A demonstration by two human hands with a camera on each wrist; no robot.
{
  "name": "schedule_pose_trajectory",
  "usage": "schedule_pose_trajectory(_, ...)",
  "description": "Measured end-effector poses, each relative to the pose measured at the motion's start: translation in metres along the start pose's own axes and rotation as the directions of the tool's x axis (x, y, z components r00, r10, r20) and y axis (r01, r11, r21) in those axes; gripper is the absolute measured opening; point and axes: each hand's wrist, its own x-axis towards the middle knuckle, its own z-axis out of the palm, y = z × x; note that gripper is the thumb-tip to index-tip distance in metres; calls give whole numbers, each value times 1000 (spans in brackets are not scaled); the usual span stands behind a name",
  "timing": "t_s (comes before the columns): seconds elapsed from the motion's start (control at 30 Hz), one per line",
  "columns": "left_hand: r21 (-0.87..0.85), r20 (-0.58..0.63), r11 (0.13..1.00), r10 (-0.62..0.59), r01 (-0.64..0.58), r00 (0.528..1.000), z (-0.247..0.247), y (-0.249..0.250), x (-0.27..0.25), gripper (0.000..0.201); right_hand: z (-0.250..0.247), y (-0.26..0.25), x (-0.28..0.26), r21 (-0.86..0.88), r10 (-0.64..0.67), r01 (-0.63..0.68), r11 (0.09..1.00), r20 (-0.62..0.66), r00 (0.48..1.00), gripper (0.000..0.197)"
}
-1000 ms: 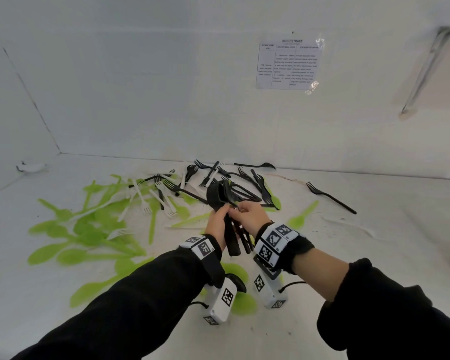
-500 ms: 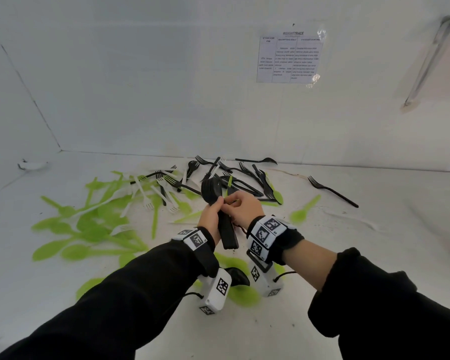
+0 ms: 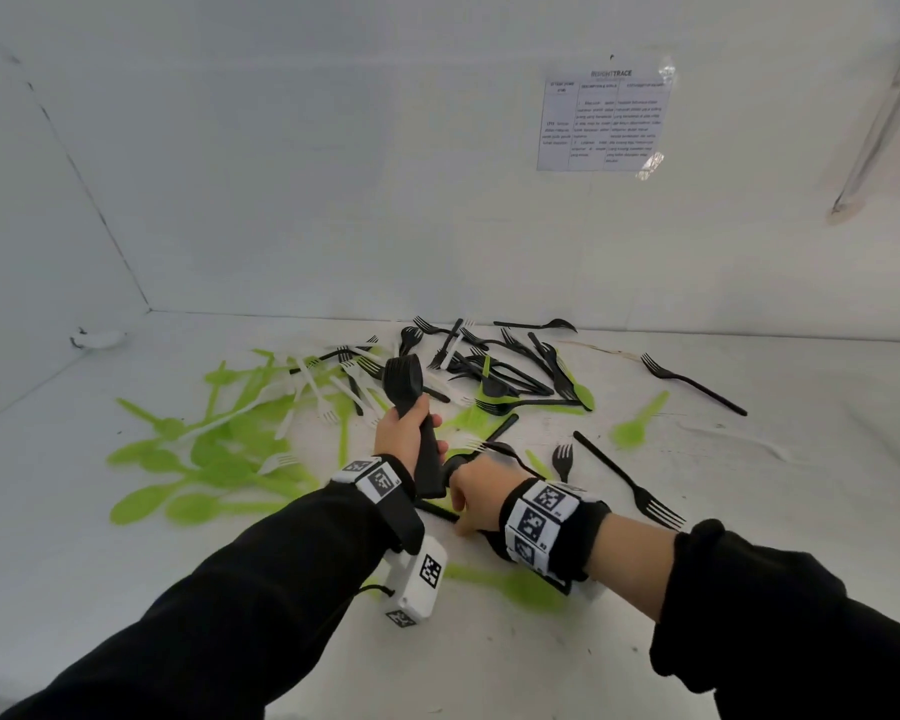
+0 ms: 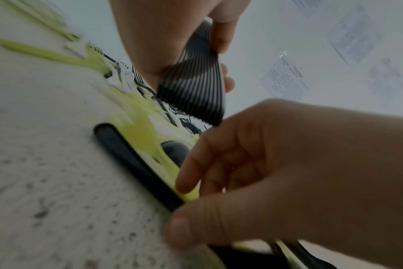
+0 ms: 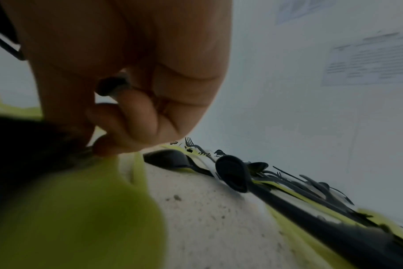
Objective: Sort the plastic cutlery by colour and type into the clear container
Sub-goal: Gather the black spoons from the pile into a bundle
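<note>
One stack of black cutlery (image 3: 418, 427) gripped upright in left hand (image 3: 405, 438), fingers (image 4: 221, 36) wrapped round handles; exact count unreadable — well over ten by edges seen from left wrist. Right hand (image 3: 476, 495) low on tabletop (image 3: 749, 511), fingers (image 4: 191, 174) curled at one black piece (image 4: 136, 163) beneath a green one; hold uncertain. Best slid free, aligned, added to stack. Loose: green spoons (image 3: 204, 459), white forks (image 3: 328, 392), black forks (image 3: 494, 356) — dozens. Clear container not visible.

White walls (image 3: 292, 163) (printed sheet (image 3: 605, 119) taped up), speckled white floor (image 3: 489, 662).
</note>
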Motion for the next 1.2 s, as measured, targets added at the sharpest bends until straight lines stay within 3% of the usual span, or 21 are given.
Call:
schedule_pose_trajectory(0.1,-27,13,999,-26,26,1000,-3,0,-3,17,-4,1,3,59,81,-79,995,-18,997,20)
schedule_pose_trajectory(0.2,-52,20,998,-28,29,999,-7,0,-4,17,-17,12,0,258,210,-178,949,-101,972,21)
schedule_pose_trajectory(0.33,-36,16,999,-25,26,1000,-9,1,-2,17,-36,40,-1,449,316,-203,870,-192,929,18)
schedule_pose_trajectory(0.53,-40,36,998,-37,38,999,0,-1,-2,17,-34,58,-1,530,292,-156,833,-182,939,34)
schedule_pose_trajectory(0.67,-21,32,998,-51,51,998,6,-3,-2,16,-33,65,-2,630,331,-79,773,-293,897,18)
schedule_pose_trajectory(0.73,-18,30,998,-63,63,998,9,-6,-1,16,-37,67,-4,669,308,-28,742,-304,902,3)
schedule_pose_trajectory(0.8,-22,30,997,-71,72,997,11,-8,0,16,-42,67,-7,700,241,35,713,-292,925,4)
schedule_pose_trajectory(0.87,-24,28,997,-67,68,997,12,-9,2,15,-46,69,-8,705,209,128,697,-371,905,6)
schedule_pose_trajectory(0.97,-24,19,997,-71,72,997,15,-9,5,14,-46,77,-6,680,198,227,697,-487,850,20)
schedule_pose_trajectory(1.1,-73,56,986,-147,151,988,20,-11,6,21,-35,74,-6,664,166,289,690,-533,830,41)
schedule_pose_trajectory(1.2,-131,107,965,-212,225,971,27,-10,0,33,-22,60,-6,582,51,309,752,-518,854,45)
